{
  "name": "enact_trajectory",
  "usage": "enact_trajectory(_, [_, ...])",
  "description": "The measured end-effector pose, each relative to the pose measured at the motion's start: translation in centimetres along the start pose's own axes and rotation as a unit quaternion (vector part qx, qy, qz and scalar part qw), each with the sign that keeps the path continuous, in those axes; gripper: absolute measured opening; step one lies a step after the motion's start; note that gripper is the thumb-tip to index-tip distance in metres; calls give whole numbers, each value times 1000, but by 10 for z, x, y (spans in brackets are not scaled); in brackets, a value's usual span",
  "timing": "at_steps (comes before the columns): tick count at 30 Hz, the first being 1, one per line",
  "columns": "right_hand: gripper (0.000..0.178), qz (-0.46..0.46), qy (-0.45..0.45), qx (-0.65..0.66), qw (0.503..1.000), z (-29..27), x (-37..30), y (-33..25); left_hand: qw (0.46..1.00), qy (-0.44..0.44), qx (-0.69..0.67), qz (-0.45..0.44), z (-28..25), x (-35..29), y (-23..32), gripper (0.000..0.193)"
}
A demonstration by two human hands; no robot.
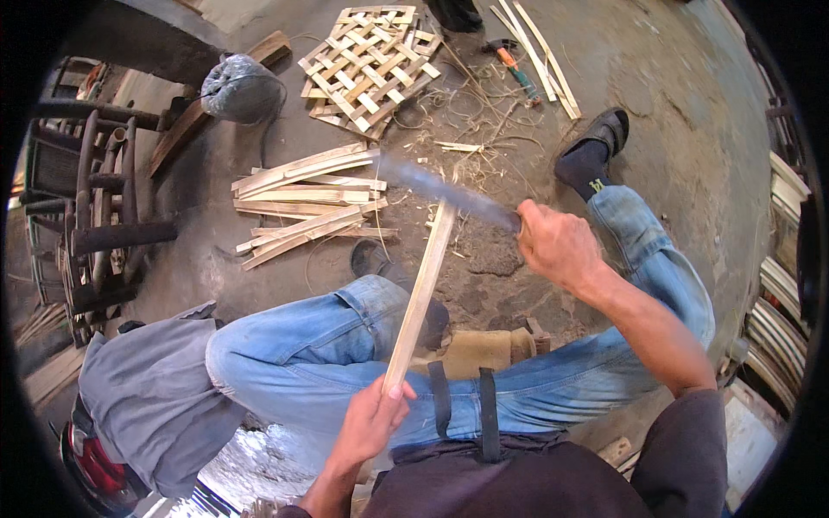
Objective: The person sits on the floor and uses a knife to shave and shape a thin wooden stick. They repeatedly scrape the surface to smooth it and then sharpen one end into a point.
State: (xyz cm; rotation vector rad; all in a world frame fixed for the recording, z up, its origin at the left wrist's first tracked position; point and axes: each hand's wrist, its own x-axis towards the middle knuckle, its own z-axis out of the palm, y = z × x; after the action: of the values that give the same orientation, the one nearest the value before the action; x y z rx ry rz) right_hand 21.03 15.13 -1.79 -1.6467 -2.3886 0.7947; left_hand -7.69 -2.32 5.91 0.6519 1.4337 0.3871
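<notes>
Left hand (370,420): fingers clenched around the lower end of a long bamboo strip (420,293), thumb on top. The strip runs up and away from those fingers, across the person's blue-jeaned thigh (319,341), its far end out over the concrete floor (656,95).

Right hand (557,244): fingers clenched on the handle of a long-bladed knife (445,192). The blade reaches out to the left of those fingers and meets the top end of the strip, touching it at or just above the tip; blade is motion-blurred, so the exact contact edge cannot be told.

Beyond the blade, farther from both hands: a loose stack of split bamboo slats (306,203) lying flat on the floor. Farther still, a woven lattice panel (371,65) of flat strips. To its right, shavings and thin curls scattered about, an orange-handled tool (516,67), and several long pale strips (540,56).

Person's right foot in a dark sock and sandal (596,142), above the right hand. Grey tied bag (242,86) at upper left. Dark wooden chair frames (91,207) at far left.
</notes>
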Motion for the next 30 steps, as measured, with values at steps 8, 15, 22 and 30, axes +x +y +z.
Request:
enact_trajectory(8, [22,-14,-7,42,999,3,-38,-16,998,-10,-47,-27,-1,-5,-9,36])
enact_trajectory(15, [13,-207,-59,-53,975,12,-71,-51,998,8,68,10,6,1,-12,37])
enact_trajectory(22, [22,-68,-35,38,996,-2,-48,-29,999,14,33,-4,5,-11,-17,40])
enact_trajectory(30, [14,-146,-121,-20,982,23,-75,-64,994,-12,-91,-56,11,-3,4,42])
